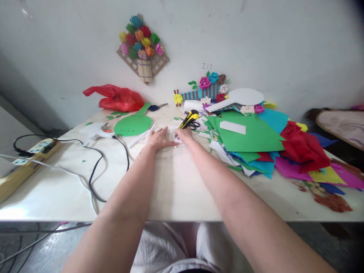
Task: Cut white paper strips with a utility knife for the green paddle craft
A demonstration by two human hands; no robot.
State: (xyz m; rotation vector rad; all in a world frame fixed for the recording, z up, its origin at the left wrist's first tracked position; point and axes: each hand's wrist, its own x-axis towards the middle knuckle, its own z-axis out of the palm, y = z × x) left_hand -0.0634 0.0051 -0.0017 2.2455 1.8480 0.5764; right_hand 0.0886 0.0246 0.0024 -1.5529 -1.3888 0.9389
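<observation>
Head view, near centre: one slim cutter (190,118), yellow and black, tilted toward one o'clock, clasped in the curled right hand (184,135). At nine o'clock from it, the left hand (159,138), with thumb spread, palm down on white paper (172,132). Beyond, at nine, one round green card (133,126); toward ten, one red bag (121,99); at three, one green sheet (251,141) under one white strip (233,127).

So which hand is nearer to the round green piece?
Left. The left hand is just right of the round green piece; the right hand, gripping a yellow-and-black cutter, is farther right.
</observation>
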